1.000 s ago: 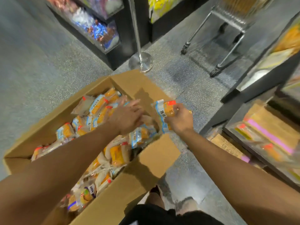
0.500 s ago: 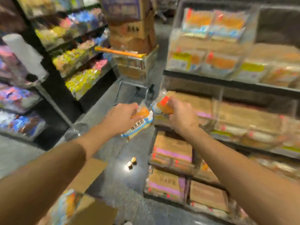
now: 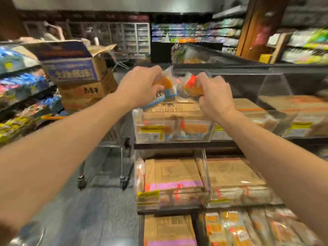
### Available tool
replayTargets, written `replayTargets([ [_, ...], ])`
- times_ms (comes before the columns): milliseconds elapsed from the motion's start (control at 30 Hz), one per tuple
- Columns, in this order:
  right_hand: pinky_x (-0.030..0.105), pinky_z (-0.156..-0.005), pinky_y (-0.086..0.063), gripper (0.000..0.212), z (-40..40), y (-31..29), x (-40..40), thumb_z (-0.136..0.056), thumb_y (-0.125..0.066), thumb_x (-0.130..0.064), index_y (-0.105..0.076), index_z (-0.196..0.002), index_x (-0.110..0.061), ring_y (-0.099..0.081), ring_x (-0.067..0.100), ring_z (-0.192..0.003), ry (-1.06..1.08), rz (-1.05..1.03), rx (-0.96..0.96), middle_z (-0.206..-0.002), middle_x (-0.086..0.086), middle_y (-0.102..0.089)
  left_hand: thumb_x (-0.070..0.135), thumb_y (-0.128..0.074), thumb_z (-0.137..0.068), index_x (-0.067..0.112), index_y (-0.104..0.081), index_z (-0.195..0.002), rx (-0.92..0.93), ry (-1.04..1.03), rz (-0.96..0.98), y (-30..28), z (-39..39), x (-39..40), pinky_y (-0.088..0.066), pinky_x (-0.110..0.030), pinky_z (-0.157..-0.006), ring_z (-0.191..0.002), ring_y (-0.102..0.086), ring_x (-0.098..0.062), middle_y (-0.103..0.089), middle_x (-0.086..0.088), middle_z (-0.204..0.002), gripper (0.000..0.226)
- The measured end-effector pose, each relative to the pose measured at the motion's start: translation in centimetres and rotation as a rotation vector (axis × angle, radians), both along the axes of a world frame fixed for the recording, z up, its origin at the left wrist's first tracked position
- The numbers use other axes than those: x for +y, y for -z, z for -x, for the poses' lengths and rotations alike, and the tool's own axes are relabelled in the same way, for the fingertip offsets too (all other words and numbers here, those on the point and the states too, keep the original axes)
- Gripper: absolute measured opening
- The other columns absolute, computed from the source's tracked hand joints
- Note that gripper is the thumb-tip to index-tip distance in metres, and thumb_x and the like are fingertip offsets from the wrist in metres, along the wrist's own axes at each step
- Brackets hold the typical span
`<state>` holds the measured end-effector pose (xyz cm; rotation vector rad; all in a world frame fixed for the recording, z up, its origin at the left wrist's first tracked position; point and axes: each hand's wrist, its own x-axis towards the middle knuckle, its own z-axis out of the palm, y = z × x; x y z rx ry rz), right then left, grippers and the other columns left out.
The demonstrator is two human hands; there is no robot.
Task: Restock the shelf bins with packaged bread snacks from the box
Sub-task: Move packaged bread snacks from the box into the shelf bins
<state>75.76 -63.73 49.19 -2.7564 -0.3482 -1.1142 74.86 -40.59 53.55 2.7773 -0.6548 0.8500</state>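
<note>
Clear acrylic shelf bin (image 3: 174, 137), lined with brown cardboard, sits at my 12 o'clock, below both hands. My left hand (image 3: 140, 87) curls round an orange bread snack packet with a blue-white label (image 3: 164, 89); at its 3 o'clock, just beside it, my right hand (image 3: 213, 96) grips a red-tagged orange packet (image 3: 190, 86).

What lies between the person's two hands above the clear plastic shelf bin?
In the head view, only the clear-wrapped orange bread snack packets fill that stretch: the left hand grips some, the right hand grips others, above the clear plastic shelf bin.
</note>
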Motion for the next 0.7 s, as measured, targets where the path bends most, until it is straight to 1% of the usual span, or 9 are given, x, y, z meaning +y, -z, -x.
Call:
replayTargets([
  [67,0.043,-0.071,-0.031,0.039,-2.4,-1.1,-0.5,-0.080,-0.059,-0.001,-0.050,-0.115,-0.015,-0.051,0.043,-0.098,0.046,0.045,0.030,-0.096,0.015,-0.065,0.036,-0.062,-0.094,0.018,-0.056,-0.107,-0.017,0.005,-0.051,-0.4,-2.7,-0.8,-0.048,-0.043,-0.080,-0.101,-0.060,-0.034,-0.067,-0.008,-0.104,0.023],
  [100,0.043,-0.072,-0.030,0.039,-3.6,-1.4,-0.7,-0.081,-0.059,-0.001,-0.049,-0.115,-0.016,-0.051,0.042,-0.098,0.056,0.059,0.065,-0.097,0.015,-0.066,0.035,-0.062,-0.094,0.018,-0.056,-0.108,-0.014,0.006,-0.083,-0.3,-4.0,-1.2,-0.049,-0.045,-0.082,-0.102,-0.059,-0.034,-0.067,-0.009,-0.105,0.024],
  [167,0.044,-0.075,-0.035,0.040,-5.9,-1.5,-1.2,-0.081,-0.058,0.000,-0.048,-0.116,-0.018,-0.051,0.041,-0.100,0.042,0.070,0.134,-0.102,0.014,-0.067,0.032,-0.063,-0.094,0.017,-0.057,-0.111,-0.003,0.001,-0.125,0.4,-6.2,-1.9,-0.049,-0.047,-0.085,-0.105,-0.058,-0.035,-0.065,-0.009,-0.109,0.024],
  [267,0.047,-0.088,-0.043,0.046,-8.7,-0.6,-1.3,-0.081,-0.057,0.002,-0.050,-0.122,-0.019,-0.056,0.041,-0.108,0.022,0.130,0.264,-0.110,0.014,-0.067,0.026,-0.064,-0.093,0.016,-0.059,-0.110,0.035,-0.041,-0.193,2.6,-9.0,-2.7,-0.050,-0.046,-0.084,-0.104,-0.059,-0.032,-0.063,-0.008,-0.110,0.020],
  [367,0.052,-0.108,-0.040,0.071,-11.2,1.0,-1.0,-0.079,-0.061,0.001,-0.044,-0.142,-0.026,-0.059,0.038,-0.114,-0.041,0.217,0.277,-0.118,0.012,-0.066,0.022,-0.066,-0.093,0.019,-0.061,-0.112,0.073,-0.086,-0.228,4.9,-10.9,-3.0,-0.053,-0.044,-0.084,-0.101,-0.061,-0.029,-0.064,-0.007,-0.109,0.020],
  [433,0.050,-0.104,-0.044,0.080,-12.4,1.4,-1.0,-0.081,-0.064,-0.001,-0.036,-0.150,-0.028,-0.057,0.035,-0.119,-0.091,0.210,0.282,-0.126,0.010,-0.060,0.023,-0.064,-0.094,0.018,-0.060,-0.115,0.049,-0.114,-0.243,5.7,-12.1,-2.9,-0.049,-0.042,-0.083,-0.103,-0.060,-0.030,-0.064,-0.008,-0.111,0.021],
  [533,0.048,-0.099,-0.047,0.083,-13.3,1.5,-1.0,-0.083,-0.067,0.000,-0.032,-0.154,-0.025,-0.052,0.033,-0.123,-0.117,0.225,0.280,-0.132,0.009,-0.056,0.023,-0.063,-0.095,0.021,-0.059,-0.121,-0.001,-0.174,-0.244,6.0,-13.1,-3.0,-0.044,-0.046,-0.090,-0.110,-0.056,-0.030,-0.061,-0.007,-0.116,0.027],
  [633,0.047,-0.094,-0.049,0.083,-13.7,2.0,-1.1,-0.078,-0.068,0.006,-0.038,-0.150,-0.022,-0.054,0.035,-0.115,-0.096,0.251,0.193,-0.126,0.009,-0.059,0.019,-0.062,-0.094,0.026,-0.057,-0.125,-0.009,-0.208,-0.229,6.3,-13.9,-2.9,-0.040,-0.047,-0.092,-0.112,-0.051,-0.030,-0.059,-0.006,-0.120,0.032],
  [700,0.046,-0.093,-0.047,0.081,-13.5,2.1,-0.7,-0.077,-0.065,0.012,-0.043,-0.148,-0.021,-0.053,0.034,-0.114,-0.079,0.210,0.152,-0.127,0.010,-0.058,0.023,-0.063,-0.094,0.026,-0.053,-0.130,-0.010,-0.239,-0.205,6.6,-14.1,-2.8,-0.038,-0.047,-0.093,-0.117,-0.046,-0.032,-0.057,-0.007,-0.124,0.037],
])
